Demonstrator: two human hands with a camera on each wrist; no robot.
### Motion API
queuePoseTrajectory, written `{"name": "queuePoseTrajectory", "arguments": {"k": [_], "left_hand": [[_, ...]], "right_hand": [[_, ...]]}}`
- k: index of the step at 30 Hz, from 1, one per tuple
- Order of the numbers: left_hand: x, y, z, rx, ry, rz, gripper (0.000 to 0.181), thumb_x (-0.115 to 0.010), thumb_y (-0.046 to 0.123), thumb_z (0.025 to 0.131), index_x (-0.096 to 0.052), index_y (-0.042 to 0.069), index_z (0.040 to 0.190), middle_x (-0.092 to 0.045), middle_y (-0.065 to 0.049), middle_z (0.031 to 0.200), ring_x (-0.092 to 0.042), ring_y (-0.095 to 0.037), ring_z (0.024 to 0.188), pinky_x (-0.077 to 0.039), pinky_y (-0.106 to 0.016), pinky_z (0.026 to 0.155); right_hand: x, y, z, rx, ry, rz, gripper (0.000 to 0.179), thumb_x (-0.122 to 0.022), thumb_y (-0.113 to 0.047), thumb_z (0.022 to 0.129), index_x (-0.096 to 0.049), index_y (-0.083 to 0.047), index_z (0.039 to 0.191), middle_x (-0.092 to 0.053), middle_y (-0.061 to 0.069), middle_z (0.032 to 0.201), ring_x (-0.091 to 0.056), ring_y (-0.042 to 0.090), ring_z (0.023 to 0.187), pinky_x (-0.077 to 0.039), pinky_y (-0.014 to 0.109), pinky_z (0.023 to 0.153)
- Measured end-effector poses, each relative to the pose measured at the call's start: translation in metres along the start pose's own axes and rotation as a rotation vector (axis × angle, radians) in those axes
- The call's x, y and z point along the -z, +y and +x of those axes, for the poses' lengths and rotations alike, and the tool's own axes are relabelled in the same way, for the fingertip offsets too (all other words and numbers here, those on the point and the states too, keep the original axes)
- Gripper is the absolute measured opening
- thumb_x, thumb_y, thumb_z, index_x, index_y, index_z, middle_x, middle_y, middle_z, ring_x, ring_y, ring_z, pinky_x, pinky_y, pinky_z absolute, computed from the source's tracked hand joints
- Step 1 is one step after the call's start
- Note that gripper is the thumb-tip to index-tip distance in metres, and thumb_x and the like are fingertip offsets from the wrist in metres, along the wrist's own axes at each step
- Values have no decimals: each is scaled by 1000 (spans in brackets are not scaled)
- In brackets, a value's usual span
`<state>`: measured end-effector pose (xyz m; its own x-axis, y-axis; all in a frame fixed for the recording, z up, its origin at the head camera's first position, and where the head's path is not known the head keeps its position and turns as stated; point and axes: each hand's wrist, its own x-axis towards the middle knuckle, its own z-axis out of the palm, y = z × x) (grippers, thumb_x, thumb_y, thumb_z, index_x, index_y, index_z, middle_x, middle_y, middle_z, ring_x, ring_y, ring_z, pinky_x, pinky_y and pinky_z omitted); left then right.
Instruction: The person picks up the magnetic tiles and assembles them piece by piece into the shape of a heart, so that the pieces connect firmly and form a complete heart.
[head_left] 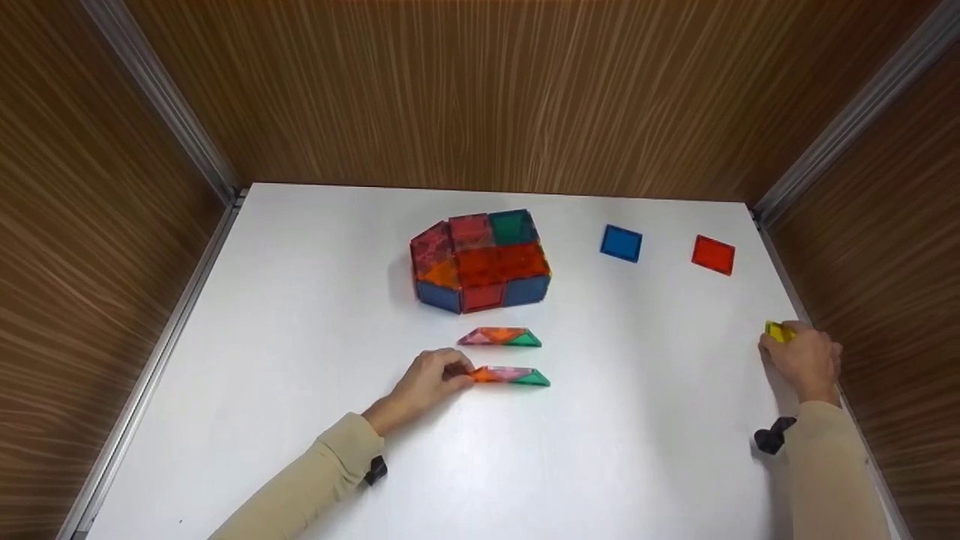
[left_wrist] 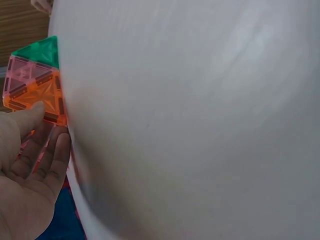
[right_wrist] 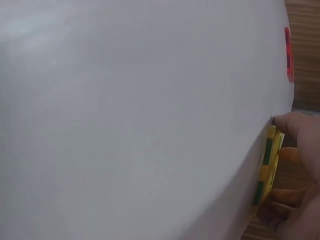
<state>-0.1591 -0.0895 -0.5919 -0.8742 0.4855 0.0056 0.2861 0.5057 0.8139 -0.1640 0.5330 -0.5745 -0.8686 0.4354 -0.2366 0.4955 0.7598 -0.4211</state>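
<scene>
My left hand (head_left: pixel 431 375) holds the orange end of the nearer strip of triangular magnetic tiles (head_left: pixel 510 375), coloured orange, pink and green. In the left wrist view the thumb lies against the orange triangle (left_wrist: pixel 42 95), the other fingers behind it. A similar strip (head_left: pixel 499 337) stands just beyond. Farther back is a closed block of magnetic tiles (head_left: pixel 502 262), with red, pink, green, orange and blue panels. At the table's right edge, my right hand (head_left: pixel 810 360) grips yellow magnetic tiles (right_wrist: pixel 270 162), apparently stacked; its fingers partly hide them.
A blue square tile (head_left: pixel 621 243) and a red square tile (head_left: pixel 713 255) lie at the back right of the white table (head_left: pixel 300 247). Wood-grained panels (head_left: pixel 480 97) stand behind and at both sides, with metal rails (head_left: pixel 165 97) at the corners.
</scene>
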Motion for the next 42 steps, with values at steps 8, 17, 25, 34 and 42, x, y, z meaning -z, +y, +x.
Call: {"name": "queuePoseTrajectory", "arguments": {"k": [8, 17, 25, 34, 42], "left_hand": [[-1, 0, 0, 17, 5, -7, 12, -79, 9, 94, -77, 8, 106, -77, -7, 105, -67, -16, 93, -57, -26, 86], [-2, 0, 0, 38, 9, -14, 11, -78, 11, 95, -78, 11, 106, -77, -4, 105, -65, -13, 92, -57, -26, 86], [-1, -1, 0, 38, -2, -10, 13, -78, 12, 95, -77, 10, 107, -77, -5, 107, -66, -14, 94, -58, -28, 88], [-2, 0, -1, -20, 19, 22, 11, -79, 12, 94, -77, 10, 105, -77, -6, 105, -68, -15, 94, -57, -27, 86], [-8, 6, -3, -30, 4, 7, 10, -79, 11, 94, -77, 9, 104, -77, -7, 104, -70, -17, 95, -57, -27, 87]], "right_hand": [[-18, -28, -9, 95, 28, 16, 68, -60, -41, 103, -48, 6, 152, -51, 37, 143, -43, 52, 122, -45, 66, 102], [-47, -77, -33, 212, 27, 131, 62, -67, -35, 101, -53, -1, 151, -50, 33, 145, -47, 48, 126, -52, 63, 104], [-77, -129, -67, 267, -86, 309, 55, -70, -32, 101, -57, -8, 149, -48, 26, 156, -49, 42, 132, -50, 52, 113], [-102, -176, -101, 270, -227, 571, 51, -71, -31, 100, -61, -10, 146, -59, 15, 150, -60, 24, 122, -54, 15, 84], [-125, -199, -126, 220, -319, 758, 45, -68, -23, 102, -61, -7, 144, -64, 18, 144, -69, 12, 108, -60, 24, 86]]}}
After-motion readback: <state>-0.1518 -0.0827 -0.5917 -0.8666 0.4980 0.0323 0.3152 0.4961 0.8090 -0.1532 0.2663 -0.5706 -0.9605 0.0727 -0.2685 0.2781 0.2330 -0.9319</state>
